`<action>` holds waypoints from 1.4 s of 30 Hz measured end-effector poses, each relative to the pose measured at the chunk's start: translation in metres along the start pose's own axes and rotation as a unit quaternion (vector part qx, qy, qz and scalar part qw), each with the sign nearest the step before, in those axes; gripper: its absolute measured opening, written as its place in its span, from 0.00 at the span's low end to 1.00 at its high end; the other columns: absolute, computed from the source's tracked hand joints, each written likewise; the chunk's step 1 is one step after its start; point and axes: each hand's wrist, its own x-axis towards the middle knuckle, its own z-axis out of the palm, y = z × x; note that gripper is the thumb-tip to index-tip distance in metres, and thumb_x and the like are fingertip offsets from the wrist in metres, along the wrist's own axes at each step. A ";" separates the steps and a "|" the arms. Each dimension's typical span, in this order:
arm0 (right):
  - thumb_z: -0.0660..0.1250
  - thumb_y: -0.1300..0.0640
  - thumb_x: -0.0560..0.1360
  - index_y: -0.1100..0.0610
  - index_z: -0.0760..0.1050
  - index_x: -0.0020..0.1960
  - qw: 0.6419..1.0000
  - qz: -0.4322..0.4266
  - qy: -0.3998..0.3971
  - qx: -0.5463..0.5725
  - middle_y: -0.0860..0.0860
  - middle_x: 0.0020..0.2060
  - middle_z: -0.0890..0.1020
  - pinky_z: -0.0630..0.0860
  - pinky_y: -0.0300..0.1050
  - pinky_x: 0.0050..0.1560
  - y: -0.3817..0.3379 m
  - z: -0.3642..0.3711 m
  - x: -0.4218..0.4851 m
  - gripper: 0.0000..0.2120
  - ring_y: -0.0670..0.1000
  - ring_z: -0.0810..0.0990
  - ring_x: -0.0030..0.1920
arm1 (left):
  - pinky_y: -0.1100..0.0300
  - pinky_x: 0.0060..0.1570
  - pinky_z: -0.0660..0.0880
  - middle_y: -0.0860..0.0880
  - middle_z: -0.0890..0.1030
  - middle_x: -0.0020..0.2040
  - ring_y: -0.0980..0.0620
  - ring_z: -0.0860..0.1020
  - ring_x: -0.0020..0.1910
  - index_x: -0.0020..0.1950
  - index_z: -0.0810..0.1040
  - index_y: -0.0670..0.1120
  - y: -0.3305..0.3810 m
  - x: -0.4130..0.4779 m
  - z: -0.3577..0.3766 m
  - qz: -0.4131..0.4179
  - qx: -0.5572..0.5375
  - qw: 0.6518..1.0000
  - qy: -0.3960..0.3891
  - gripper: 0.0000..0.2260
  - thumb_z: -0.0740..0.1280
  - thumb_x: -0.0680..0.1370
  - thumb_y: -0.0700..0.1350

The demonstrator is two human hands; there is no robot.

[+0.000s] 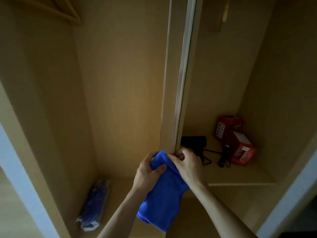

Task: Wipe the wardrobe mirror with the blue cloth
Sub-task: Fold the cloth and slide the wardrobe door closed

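Both arms raised; left hand (148, 170) and right hand (187, 163) grip blue cloth (163, 194).

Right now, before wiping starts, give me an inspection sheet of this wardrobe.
Surface: mirror face not visible; only a metal-trimmed panel edge shows.
Job's things: blue cloth, bunched, held at that edge's lower end.
Clutter: two red boxes, black torch, black hair dryer on right shelf; plastic-wrapped bundle on left floor.
Hands: left hand and right hand both grip the cloth.
Cables: dryer's black cord lies on the shelf.
Surroundings: wooden hangers top left.
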 end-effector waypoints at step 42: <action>0.51 0.29 0.77 0.50 0.72 0.34 0.982 -0.075 -0.031 -0.169 0.46 0.24 0.75 0.62 0.34 0.22 0.042 0.032 0.087 0.28 0.43 0.74 0.23 | 0.49 0.57 0.81 0.56 0.80 0.58 0.56 0.80 0.55 0.71 0.72 0.58 -0.008 0.073 0.026 -0.061 0.041 0.994 0.078 0.21 0.71 0.79 0.49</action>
